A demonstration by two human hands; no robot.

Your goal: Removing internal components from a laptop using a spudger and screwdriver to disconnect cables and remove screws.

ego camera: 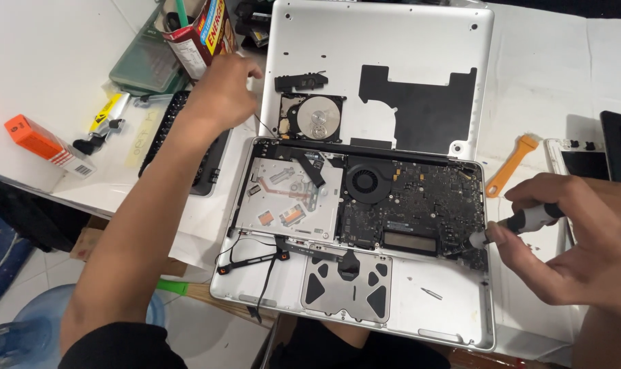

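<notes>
Gripping a black-and-white screwdriver (529,220) between thumb and fingers, the right hand (577,239) holds its tip at the right edge of the opened laptop (358,232), just beside the dark circuit board (420,205). The grip is pressed together around the handle, and the tool lies nearly level, pointing left into the case. By the look of it, the step in hand is work on a screw or fitting at that right edge; any move there calls for a steady tip and light pressure, since the board sits touching-close. The left hand (222,89) is far on the left side, fingers curled over a black tray (181,137) beside the laptop; whether it pinches anything cannot be told. Within the case, a fan (368,181) sits left of the board, a silver drive (290,201) further left, and the trackpad underside (347,283) lies near. A loose screw (430,294) rests on the bare near-right panel. Beyond, the removed cover (379,61) carries a hard disk (314,119). An orange pry tool (512,164) lies on the table (563,89) at right.
</notes>
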